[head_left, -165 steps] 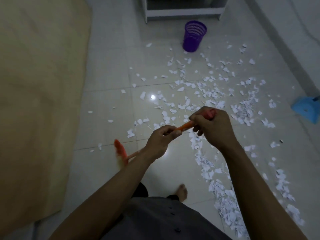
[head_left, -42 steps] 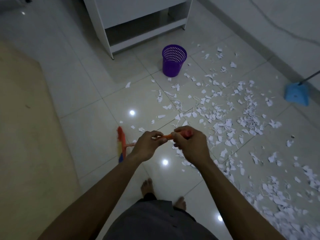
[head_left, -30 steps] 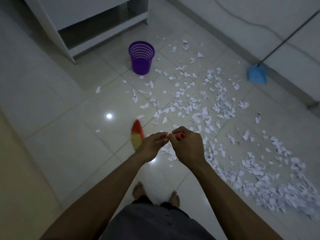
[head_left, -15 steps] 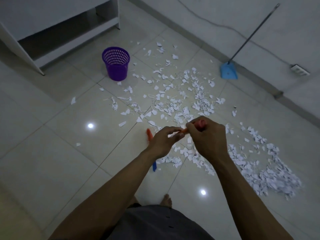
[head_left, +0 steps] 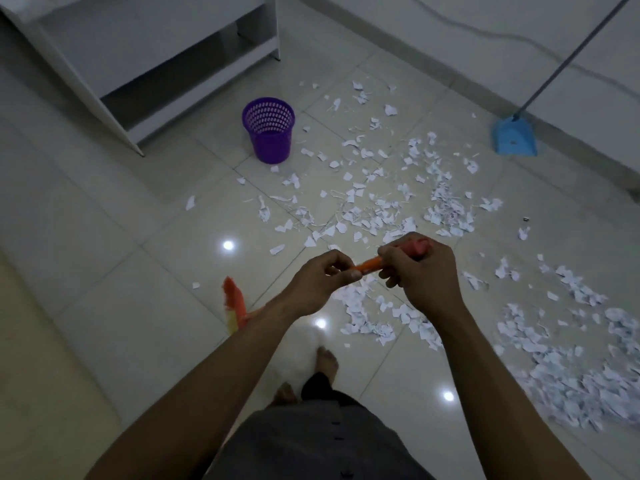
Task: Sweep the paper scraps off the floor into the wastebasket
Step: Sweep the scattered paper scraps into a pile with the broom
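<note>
Both hands hold an orange broom handle. My right hand grips its top end and my left hand pinches it just below. The broom head, orange and yellow, sits low on the floor to the left of my left forearm. White paper scraps lie scattered over the tiles ahead, with a thick heap at the right. A purple mesh wastebasket stands upright beyond the scraps, at the upper middle.
A blue dustpan with a long grey handle leans against the wall at the upper right. A white shelf unit stands behind the wastebasket. A tan mat lies at the lower left. My bare feet are below my hands.
The broom head has swung left and now shows beside my left forearm. The view has shifted, so the wastebasket and dustpan sit further right in frame. Both hands keep their hold.
</note>
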